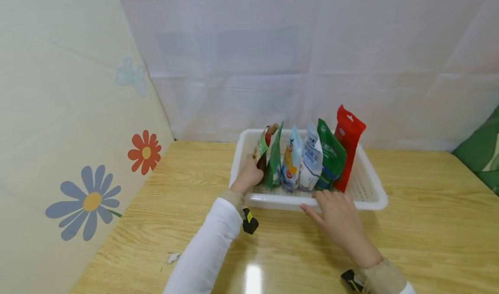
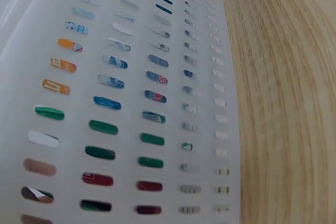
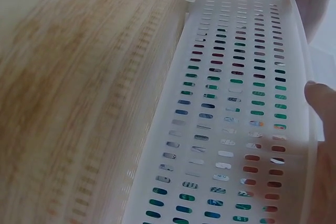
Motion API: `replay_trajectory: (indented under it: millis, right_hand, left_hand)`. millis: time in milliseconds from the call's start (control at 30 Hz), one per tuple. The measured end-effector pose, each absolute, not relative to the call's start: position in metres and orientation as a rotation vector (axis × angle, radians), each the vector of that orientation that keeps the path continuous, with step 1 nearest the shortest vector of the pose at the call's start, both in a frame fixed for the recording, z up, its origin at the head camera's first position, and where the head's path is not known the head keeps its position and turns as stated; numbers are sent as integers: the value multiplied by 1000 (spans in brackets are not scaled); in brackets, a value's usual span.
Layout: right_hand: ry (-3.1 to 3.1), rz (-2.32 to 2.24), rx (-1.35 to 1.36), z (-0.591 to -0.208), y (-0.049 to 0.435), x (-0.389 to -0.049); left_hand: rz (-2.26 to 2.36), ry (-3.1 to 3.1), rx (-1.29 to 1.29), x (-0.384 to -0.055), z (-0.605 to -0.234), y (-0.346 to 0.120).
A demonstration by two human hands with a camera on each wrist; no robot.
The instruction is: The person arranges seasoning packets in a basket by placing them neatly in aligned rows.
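A white slotted plastic basket [image 1: 280,202] holds several upright packets in a row. My left hand [image 1: 248,175] reaches over its front left and grips the leftmost packet [image 1: 263,149], brown, green and red; some fingers are hidden behind it. Beside that packet stands a narrow green bag [image 1: 275,159]. My right hand [image 1: 338,219] holds the front rim, fingers over the edge and thumb outside; the thumb [image 3: 321,97] shows in the right wrist view. Through the slots of the basket wall [image 2: 173,156], the left wrist view shows packet colours, but not the left hand's grip.
Further right in the basket are a light blue and orange packet [image 1: 291,159], a white and blue one [image 1: 312,157], a green one [image 1: 331,151] and a tall red one [image 1: 348,134]. The wooden table [image 1: 429,224] meets a white cloth [image 1: 234,99] behind and a flowered wall at left.
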State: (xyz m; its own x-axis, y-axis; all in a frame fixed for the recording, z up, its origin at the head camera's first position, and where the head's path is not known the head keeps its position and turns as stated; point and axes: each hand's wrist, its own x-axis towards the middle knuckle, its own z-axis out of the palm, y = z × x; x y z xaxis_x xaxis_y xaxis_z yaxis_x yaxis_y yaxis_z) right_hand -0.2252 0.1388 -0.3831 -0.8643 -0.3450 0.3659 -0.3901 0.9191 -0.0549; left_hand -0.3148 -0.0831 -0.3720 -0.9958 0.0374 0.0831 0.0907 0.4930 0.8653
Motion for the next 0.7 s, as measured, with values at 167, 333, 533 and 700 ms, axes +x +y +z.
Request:
replay_trajectory:
  millis: [167, 333, 533, 700]
  right_hand:
    - [-2721, 183, 536, -383, 138, -225]
    - [-2713, 191, 539, -384, 137, -225]
    - [-2707, 196, 536, -383, 137, -225]
    - [-2715, 206, 529, -384, 137, -224]
  left_hand:
    - [-1485, -2673, -108, -364, -425, -89]
    - [-1695, -2568, -141, -393, -454, -93]
    - [-1740, -2532, -139, -434, -495, -96]
    - [-1782, -2487, -162, -487, -555, -100]
